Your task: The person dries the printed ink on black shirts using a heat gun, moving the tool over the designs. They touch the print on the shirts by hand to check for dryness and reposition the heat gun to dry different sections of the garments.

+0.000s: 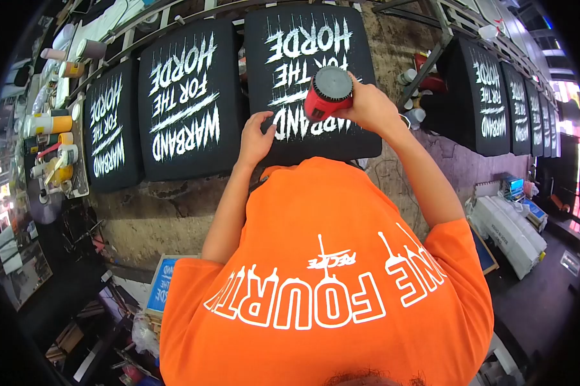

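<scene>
My right hand [372, 108] is wrapped round a red heat gun [328, 95] with a round grey vented end facing up. The heat gun is over a black T-shirt [361, 61] that carries white dripping lettering, and it covers part of the print. Its nozzle is hidden from me. At the left edge of the same T-shirt, my left hand [256, 138] has its thumb apart from the fingers, with nothing visible in it. Under the T-shirt, the flat support is covered by the fabric.
More black printed T-shirts [222, 71] stand in a row to the left, and others [480, 96] at the right. Ink tubs [62, 123] crowd a left shelf. A metal rail [193, 16] runs behind. A white wrapped bundle [508, 235] lies at lower right; a blue printing screen [161, 283] at lower left.
</scene>
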`<move>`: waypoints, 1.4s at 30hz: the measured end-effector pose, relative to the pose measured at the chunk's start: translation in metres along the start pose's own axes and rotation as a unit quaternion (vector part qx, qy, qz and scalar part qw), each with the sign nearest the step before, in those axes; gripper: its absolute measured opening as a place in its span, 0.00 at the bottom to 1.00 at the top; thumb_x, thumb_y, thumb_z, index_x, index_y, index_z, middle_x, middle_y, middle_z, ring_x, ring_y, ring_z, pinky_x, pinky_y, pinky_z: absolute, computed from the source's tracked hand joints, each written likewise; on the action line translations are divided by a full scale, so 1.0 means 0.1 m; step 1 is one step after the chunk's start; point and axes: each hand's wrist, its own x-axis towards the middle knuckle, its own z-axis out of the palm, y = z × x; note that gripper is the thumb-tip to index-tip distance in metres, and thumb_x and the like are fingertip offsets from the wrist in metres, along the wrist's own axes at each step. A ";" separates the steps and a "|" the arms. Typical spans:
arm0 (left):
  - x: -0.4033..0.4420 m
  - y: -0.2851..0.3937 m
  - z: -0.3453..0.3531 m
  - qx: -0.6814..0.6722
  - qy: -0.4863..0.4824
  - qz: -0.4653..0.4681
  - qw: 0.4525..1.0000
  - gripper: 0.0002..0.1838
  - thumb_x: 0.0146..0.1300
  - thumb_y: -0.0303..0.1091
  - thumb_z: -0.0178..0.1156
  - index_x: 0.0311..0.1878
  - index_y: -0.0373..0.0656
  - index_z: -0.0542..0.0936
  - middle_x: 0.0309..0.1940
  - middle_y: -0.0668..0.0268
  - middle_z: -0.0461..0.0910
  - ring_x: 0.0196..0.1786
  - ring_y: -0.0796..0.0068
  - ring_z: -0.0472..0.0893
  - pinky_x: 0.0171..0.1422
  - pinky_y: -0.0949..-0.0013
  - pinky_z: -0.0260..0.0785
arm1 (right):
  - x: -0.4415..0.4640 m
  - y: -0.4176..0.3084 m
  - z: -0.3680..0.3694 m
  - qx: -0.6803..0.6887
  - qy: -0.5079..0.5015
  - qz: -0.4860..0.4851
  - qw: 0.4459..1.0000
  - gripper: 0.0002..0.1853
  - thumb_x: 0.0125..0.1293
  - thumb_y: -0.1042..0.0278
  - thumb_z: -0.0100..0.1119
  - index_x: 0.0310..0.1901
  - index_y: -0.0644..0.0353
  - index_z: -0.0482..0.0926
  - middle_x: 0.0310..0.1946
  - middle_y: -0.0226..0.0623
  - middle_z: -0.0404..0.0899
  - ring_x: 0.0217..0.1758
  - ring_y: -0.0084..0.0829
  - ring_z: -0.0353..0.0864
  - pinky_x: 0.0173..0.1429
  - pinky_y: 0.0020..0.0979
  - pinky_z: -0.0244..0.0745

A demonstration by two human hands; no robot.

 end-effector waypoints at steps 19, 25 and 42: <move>0.05 -0.10 -0.13 -0.133 0.075 -0.081 0.985 0.16 0.70 0.22 0.61 0.60 0.42 0.84 0.57 0.59 0.83 0.59 0.65 0.83 0.63 0.64 0.75 | -0.16 -0.67 0.21 0.057 -0.047 -0.074 0.995 0.38 0.59 0.52 0.79 0.65 0.55 0.68 0.38 0.52 0.88 0.48 0.55 0.88 0.52 0.52 0.82; 0.07 -0.12 -0.24 -0.171 0.082 -0.074 0.979 0.16 0.73 0.24 0.58 0.61 0.41 0.84 0.57 0.61 0.83 0.59 0.68 0.82 0.64 0.67 0.73 | -0.17 -0.63 0.29 0.065 0.002 -0.106 0.992 0.36 0.59 0.52 0.78 0.63 0.53 0.68 0.38 0.49 0.88 0.47 0.55 0.89 0.50 0.52 0.82; -0.01 -0.21 0.12 0.029 -0.005 -0.031 0.999 0.19 0.66 0.31 0.68 0.59 0.42 0.83 0.66 0.52 0.78 0.68 0.55 0.79 0.71 0.60 0.71 | -0.54 0.01 0.04 0.037 0.006 0.033 0.999 0.47 0.56 0.49 0.80 0.75 0.49 0.67 0.41 0.52 0.89 0.48 0.55 0.89 0.53 0.50 0.83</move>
